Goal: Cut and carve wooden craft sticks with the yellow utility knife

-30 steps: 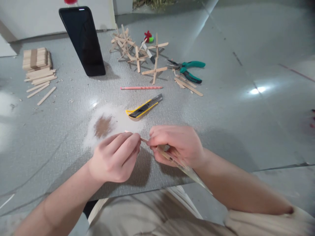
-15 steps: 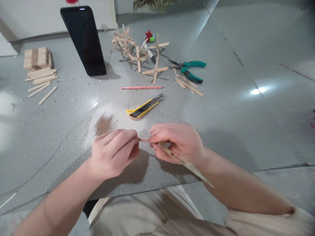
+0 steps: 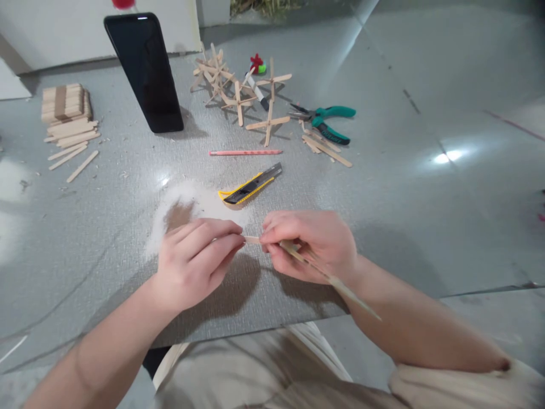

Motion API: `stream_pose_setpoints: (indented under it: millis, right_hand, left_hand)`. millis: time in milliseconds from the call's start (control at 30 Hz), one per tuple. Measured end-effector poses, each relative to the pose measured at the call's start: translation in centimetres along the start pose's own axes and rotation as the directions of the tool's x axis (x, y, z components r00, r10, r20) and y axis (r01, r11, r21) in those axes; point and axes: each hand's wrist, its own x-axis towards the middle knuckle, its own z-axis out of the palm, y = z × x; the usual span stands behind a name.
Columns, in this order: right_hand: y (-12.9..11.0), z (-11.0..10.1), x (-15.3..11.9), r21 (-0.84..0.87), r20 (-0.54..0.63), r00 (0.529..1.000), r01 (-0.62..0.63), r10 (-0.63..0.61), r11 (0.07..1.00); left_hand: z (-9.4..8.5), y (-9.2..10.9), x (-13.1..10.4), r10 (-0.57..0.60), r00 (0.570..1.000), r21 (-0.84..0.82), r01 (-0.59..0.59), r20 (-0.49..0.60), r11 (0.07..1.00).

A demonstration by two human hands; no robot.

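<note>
Between my two hands a small wooden stick (image 3: 252,240) lies level above the grey table's front part. My left hand (image 3: 198,258) pinches its left end with the fingertips. The fingers of my right hand (image 3: 309,244) are closed on its right end. A long thin pale tool (image 3: 340,286), blurred, also sticks out of my right hand, slanting down towards the forearm; what it is I cannot make out. Just beyond the hands rest a yellow and black cutter knife (image 3: 251,186) and a patch of white powder (image 3: 159,227) with a brown spot.
Farther back are a pink pencil (image 3: 246,152), crossed wooden-stick pieces (image 3: 215,71), a marker (image 3: 256,91), teal-handled pliers (image 3: 330,120) over loose sticks, and an upright black phone (image 3: 147,74). Bundled sticks (image 3: 63,102) lie at the left. The table's edge (image 3: 255,329) is near my body.
My left fingertips have straightened somewhat and shifted slightly right. A bit more of the small stick shows between the hands. The long tool's free end has swung slightly right.
</note>
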Motion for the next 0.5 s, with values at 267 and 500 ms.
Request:
stream_pose_setpoints:
  millis: [267, 500]
  right_hand:
    - [0.08, 0.19, 0.11, 0.018, 0.032, 0.999, 0.02, -0.02, 1.0]
    - [0.91, 0.1, 0.83, -0.121, 0.036, 0.981, 0.195, -0.192, 0.973]
  left_hand:
    - [0.24, 0.21, -0.18, -0.028, 0.999, -0.021, 0.029, 0.015, 0.999]
    - [0.31, -0.31, 0.05, -0.343, 0.919, -0.213, 0.38, 0.194, 0.9]
